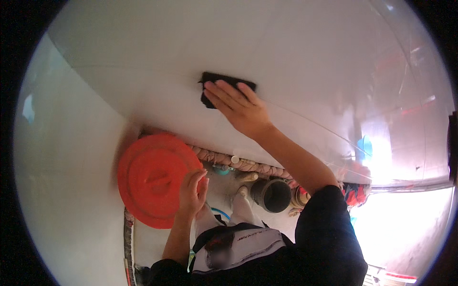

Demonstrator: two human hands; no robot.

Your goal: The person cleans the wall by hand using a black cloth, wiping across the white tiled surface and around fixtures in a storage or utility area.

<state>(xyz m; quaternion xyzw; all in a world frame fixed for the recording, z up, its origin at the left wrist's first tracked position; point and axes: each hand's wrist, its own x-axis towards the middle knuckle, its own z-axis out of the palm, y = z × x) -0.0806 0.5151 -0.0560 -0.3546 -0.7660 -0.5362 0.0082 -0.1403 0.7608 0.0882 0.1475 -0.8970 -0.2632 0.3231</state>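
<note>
My right hand [239, 103] lies flat, fingers forward, on a black pad or cloth [229, 77], pressing it against a smooth, pale, glossy wall panel [304, 64]. The pad's kind cannot be told for sure. Lower left, my left hand [195, 187] is raised in front of my body with its fingers bent and nothing visible in it. It overlaps the right edge of a round red plastic lid [154, 178] with a raised handle; whether the fingers touch the lid cannot be told.
A dark bucket [277, 196] stands on the floor near my feet. Along the wall's foot runs a wrapped, brownish roll [211, 156]. A blue hose [220, 213] lies by my legs. Another pale wall [71, 161] rises on the left. Red and dark cloths [354, 195] are at the right.
</note>
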